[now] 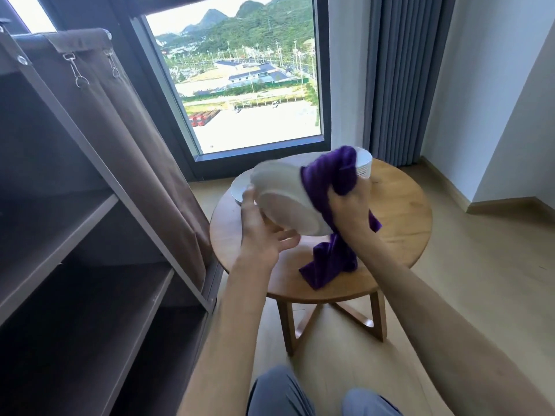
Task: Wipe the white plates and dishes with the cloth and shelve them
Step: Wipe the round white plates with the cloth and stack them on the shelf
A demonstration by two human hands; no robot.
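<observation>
1. A round wooden table [399,223] with a smooth top and crossed curved legs serves as the landmark; every place below is given relative to it.
2. Above the table's centre, a smooth white dish [285,199] is held in the air, tilted steeply so its flat circular underside faces the viewer and its hollow faces away toward the window [240,79].
3. The left hand [261,232] supports the dish from its lower left edge, thumb up along the rim, fingers curled round beneath it.
4. The right hand [350,208] grips a soft, plush purple cloth [330,181], bunched against the dish's right rim; the cloth's loose tail hangs down onto the tabletop.
5. On the table's far left edge lies a flat white plate [240,189], partly hidden by the dish.
6. At the table's far right stands a white bowl [365,163], upright.
7. Left of the table stands a brown fabric-covered shelf unit [90,235] with open shelves.
</observation>
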